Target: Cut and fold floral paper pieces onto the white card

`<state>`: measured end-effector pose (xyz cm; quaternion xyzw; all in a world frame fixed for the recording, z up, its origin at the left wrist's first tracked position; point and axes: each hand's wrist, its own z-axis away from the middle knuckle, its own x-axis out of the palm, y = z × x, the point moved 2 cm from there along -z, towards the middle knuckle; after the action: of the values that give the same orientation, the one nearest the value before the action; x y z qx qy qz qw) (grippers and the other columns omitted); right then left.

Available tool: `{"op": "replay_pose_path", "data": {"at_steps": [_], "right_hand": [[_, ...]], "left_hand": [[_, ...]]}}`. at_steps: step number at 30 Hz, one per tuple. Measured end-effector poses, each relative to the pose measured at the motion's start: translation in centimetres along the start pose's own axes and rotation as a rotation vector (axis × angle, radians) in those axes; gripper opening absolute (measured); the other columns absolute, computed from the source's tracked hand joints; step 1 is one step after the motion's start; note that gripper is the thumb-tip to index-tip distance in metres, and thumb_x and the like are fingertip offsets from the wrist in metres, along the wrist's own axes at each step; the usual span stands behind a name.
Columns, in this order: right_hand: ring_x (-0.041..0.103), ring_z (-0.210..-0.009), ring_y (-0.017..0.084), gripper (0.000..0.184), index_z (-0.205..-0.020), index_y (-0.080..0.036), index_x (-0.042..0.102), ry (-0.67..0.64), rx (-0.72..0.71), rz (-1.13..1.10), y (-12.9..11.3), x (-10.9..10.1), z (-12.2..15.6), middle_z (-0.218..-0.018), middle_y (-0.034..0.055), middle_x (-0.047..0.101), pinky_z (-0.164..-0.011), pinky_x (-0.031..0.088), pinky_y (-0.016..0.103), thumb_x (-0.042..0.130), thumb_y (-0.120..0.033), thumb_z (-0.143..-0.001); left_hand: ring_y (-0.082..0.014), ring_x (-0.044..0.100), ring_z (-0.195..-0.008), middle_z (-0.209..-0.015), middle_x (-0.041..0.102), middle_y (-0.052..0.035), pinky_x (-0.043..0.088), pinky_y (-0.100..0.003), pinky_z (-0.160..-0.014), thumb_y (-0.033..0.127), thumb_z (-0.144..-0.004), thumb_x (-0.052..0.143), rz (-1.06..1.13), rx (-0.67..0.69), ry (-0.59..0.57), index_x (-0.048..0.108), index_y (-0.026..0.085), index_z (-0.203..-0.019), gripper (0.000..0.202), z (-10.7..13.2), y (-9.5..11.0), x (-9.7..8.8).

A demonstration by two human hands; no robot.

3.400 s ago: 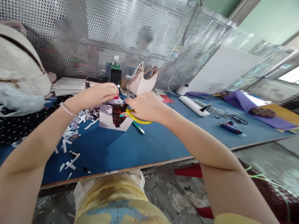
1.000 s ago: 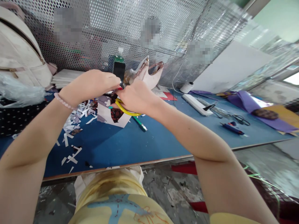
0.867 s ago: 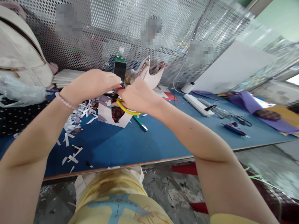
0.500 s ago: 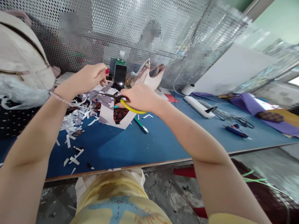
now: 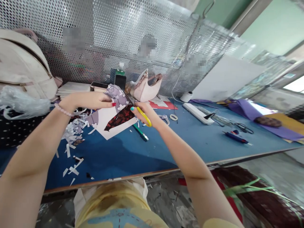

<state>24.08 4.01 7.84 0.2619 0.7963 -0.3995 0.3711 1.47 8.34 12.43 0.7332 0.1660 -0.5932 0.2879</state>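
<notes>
My right hand (image 5: 147,111) is closed around the yellow handles of a pair of scissors (image 5: 145,117), whose dark blades point up and left over the paper. My left hand (image 5: 96,100) grips the left side of a sheet of patterned paper (image 5: 105,116). The sheet has white areas, grey areas with white flowers, and a black-and-red patterned part (image 5: 121,117). The blades lie against the grey flowered part; whether they are parted is hard to see. Just below the sheet lies a green pen-like tool (image 5: 141,132). White paper scraps (image 5: 71,129) are heaped under and beside my left wrist.
Behind my hands stand a dark phone (image 5: 120,82), a green bottle (image 5: 120,69) and a pale pink bag (image 5: 147,88). A backpack (image 5: 26,66) is at the left. Rightward lie a white power strip (image 5: 198,113), a blue tool (image 5: 236,137) and black-handled scissors (image 5: 244,127).
My left hand has come down and right onto the paper. The scissors have turned more upright, and the sheet is tilted differently. The view has shifted slightly.
</notes>
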Motion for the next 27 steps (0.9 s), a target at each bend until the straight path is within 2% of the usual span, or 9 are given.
{"op": "replay_pose_path", "data": {"at_steps": [1, 2, 5, 7, 10, 12, 18, 23, 27], "right_hand": [[0.033, -0.054, 0.011, 0.063, -0.063, -0.023, 0.030, 0.017, 0.004, -0.006, 0.0, 0.5, 0.4, -0.054, -0.0031, 0.034, -0.052, 0.026, 0.026, 0.021, -0.084, -0.081], [0.033, -0.054, 0.011, 0.064, -0.063, -0.023, 0.030, 0.034, 0.008, -0.014, 0.0, 0.9, 0.7, -0.054, -0.0033, 0.034, -0.052, 0.026, 0.026, 0.020, -0.085, -0.080], [0.033, -0.052, 0.011, 0.064, -0.062, -0.023, 0.029, 0.079, 0.031, -0.059, 0.2, 1.7, 1.3, -0.053, -0.0043, 0.032, -0.052, 0.026, 0.026, 0.025, -0.086, -0.077], [0.034, -0.051, 0.011, 0.062, -0.063, -0.024, 0.030, 0.084, 0.042, -0.085, 0.5, 1.9, 1.6, -0.053, -0.0046, 0.033, -0.051, 0.026, 0.025, 0.026, -0.084, -0.078], [0.036, -0.052, 0.012, 0.061, -0.064, -0.024, 0.029, 0.074, 0.054, -0.112, 1.1, 1.9, 2.0, -0.053, -0.0042, 0.033, -0.051, 0.027, 0.026, 0.027, -0.083, -0.079], [0.037, -0.053, 0.013, 0.060, -0.064, -0.024, 0.029, 0.068, 0.063, -0.126, 1.5, 1.9, 2.3, -0.053, -0.0035, 0.034, -0.052, 0.028, 0.026, 0.026, -0.082, -0.080], [0.035, -0.056, 0.013, 0.061, -0.063, -0.024, 0.030, 0.045, 0.050, -0.209, 1.4, 2.7, 2.7, -0.054, -0.0028, 0.034, -0.054, 0.029, 0.027, 0.028, -0.083, -0.079], [0.031, -0.057, 0.011, 0.060, -0.064, -0.022, 0.031, 0.033, 0.038, -0.261, 1.1, 3.8, 2.8, -0.058, -0.0037, 0.031, -0.054, 0.028, 0.026, 0.028, -0.080, -0.081], [0.029, -0.057, 0.011, 0.059, -0.064, -0.022, 0.032, 0.033, 0.036, -0.287, 1.2, 3.9, 2.9, -0.058, -0.0044, 0.030, -0.054, 0.028, 0.026, 0.030, -0.078, -0.082]], "left_hand": [[-0.0173, 0.064, -0.080, -0.093, 0.072, -0.0034, 0.048, -0.023, -0.072, 0.050, -0.089, 0.042, 0.013, -0.017, -0.034, 0.070, 0.018, -0.102, 0.045, -0.1, 0.6, 0.1], [-0.0175, 0.064, -0.081, -0.096, 0.072, -0.0036, 0.047, -0.023, -0.070, 0.048, -0.088, 0.043, 0.027, -0.019, -0.039, 0.069, 0.017, -0.104, 0.043, -0.3, 1.3, 0.1], [-0.0168, 0.062, -0.072, -0.086, 0.070, -0.0033, 0.043, -0.024, -0.063, 0.042, -0.087, 0.042, 0.018, -0.028, -0.016, 0.068, 0.017, -0.098, 0.038, -0.6, 2.7, 0.4], [-0.0170, 0.061, -0.073, -0.088, 0.070, -0.0041, 0.043, -0.024, -0.064, 0.039, -0.086, 0.043, -0.005, -0.016, 0.039, 0.066, 0.016, -0.102, 0.036, -0.8, 3.1, 0.7], [-0.0173, 0.063, -0.083, -0.102, 0.070, -0.0059, 0.045, -0.024, -0.069, 0.038, -0.085, 0.046, 0.015, 0.014, 0.099, 0.057, 0.015, -0.125, 0.047, -1.2, 2.9, 1.3], [-0.0176, 0.065, -0.085, -0.105, 0.070, -0.0065, 0.047, -0.024, -0.072, 0.039, -0.084, 0.049, 0.070, 0.037, 0.101, 0.051, 0.017, -0.133, 0.053, -1.4, 2.4, 1.7], [-0.0205, 0.067, -0.100, -0.121, 0.065, -0.0118, 0.052, -0.028, -0.082, 0.033, -0.082, 0.057, 0.320, 0.093, 0.069, 0.043, 0.018, -0.135, 0.056, -1.5, 2.0, 2.4], [-0.0173, 0.071, -0.090, -0.123, 0.062, -0.0128, 0.056, -0.028, -0.074, 0.029, -0.084, 0.059, 0.595, 0.117, 0.088, 0.020, 0.024, -0.138, 0.066, -1.7, 1.7, 3.2], [-0.0138, 0.071, -0.088, -0.129, 0.058, -0.0097, 0.057, -0.025, -0.073, 0.034, -0.084, 0.061, 0.659, 0.166, 0.098, 0.024, 0.030, -0.130, 0.058, -2.0, 1.3, 3.7]]}}
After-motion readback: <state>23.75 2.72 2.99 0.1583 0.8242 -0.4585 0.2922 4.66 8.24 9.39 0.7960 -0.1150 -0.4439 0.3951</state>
